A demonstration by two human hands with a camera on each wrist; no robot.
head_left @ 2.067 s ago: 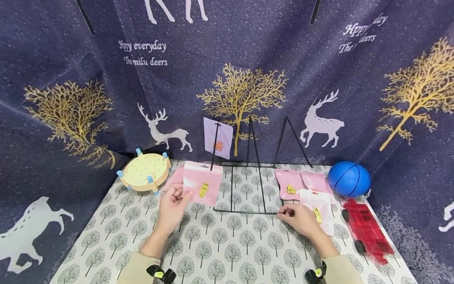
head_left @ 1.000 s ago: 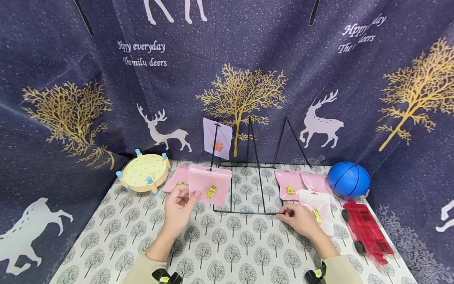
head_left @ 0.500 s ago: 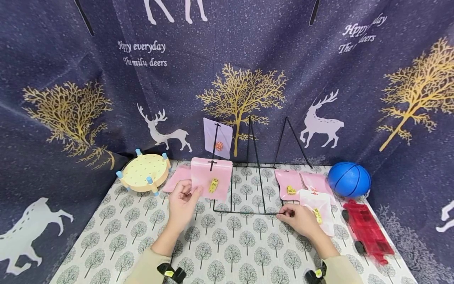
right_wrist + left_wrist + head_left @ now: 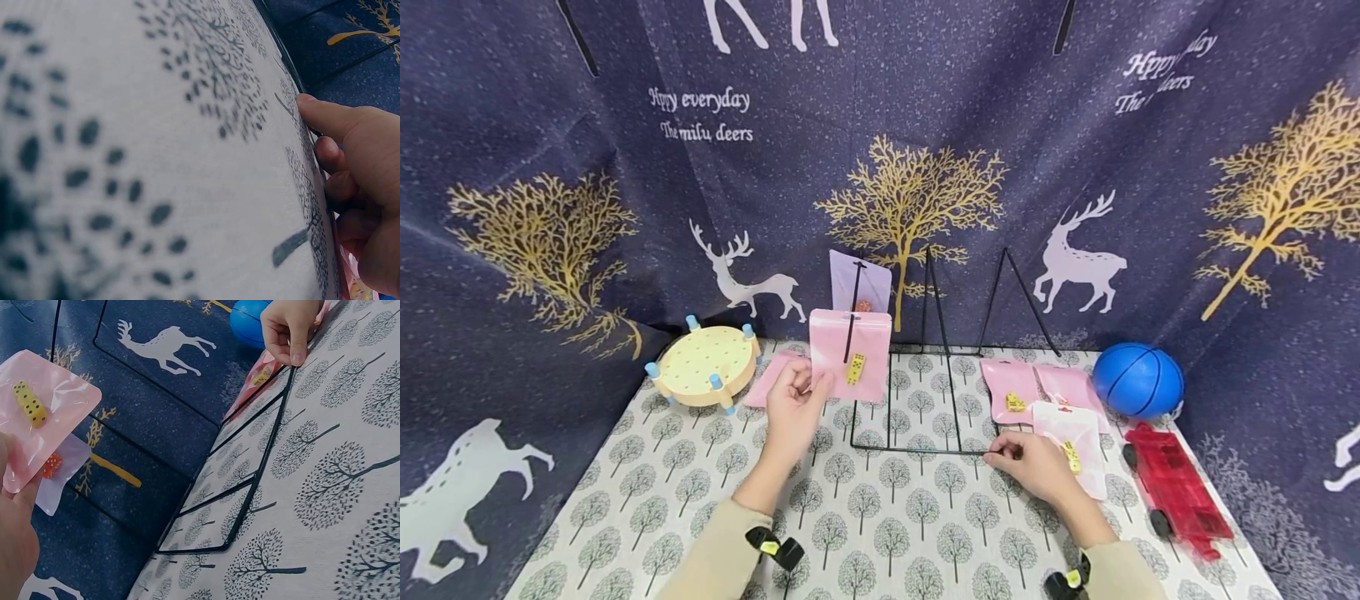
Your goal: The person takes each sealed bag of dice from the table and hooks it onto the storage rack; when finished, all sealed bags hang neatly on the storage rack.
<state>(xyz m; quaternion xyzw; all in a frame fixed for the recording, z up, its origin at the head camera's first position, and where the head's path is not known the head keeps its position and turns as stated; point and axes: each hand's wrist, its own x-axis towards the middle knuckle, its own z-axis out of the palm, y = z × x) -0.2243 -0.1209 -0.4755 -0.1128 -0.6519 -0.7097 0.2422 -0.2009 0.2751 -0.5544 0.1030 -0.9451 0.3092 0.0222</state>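
Observation:
My left hand (image 4: 793, 417) pinches the lower left edge of a pink zip pouch (image 4: 829, 379) with yellow dice (image 4: 855, 368) in it. The pouch's top hole is around a rod of the black wire display rack (image 4: 956, 400), and the rod's front end shows before the pouch. Behind it, a lilac pouch (image 4: 842, 287) hangs farther up the same rod; its orange-red dice are partly covered. My right hand (image 4: 1033, 460) pinches the front right corner of the rack's base. In the right wrist view, thumb and curled fingers (image 4: 334, 119) meet at the dark bar.
Pink pouches (image 4: 1003, 379) and a whitish pouch (image 4: 1086, 425) lie right of the rack. A blue ball (image 4: 1138, 379) and a red toy car (image 4: 1180, 483) stand farther right. At left are another pink pouch (image 4: 772, 377) and a round yellow pegged stand (image 4: 703, 362).
My left hand has moved up, right and back with the pink pouch. The pouch's hole has gone over the rod's end and along it. My right hand stays at the rack's corner.

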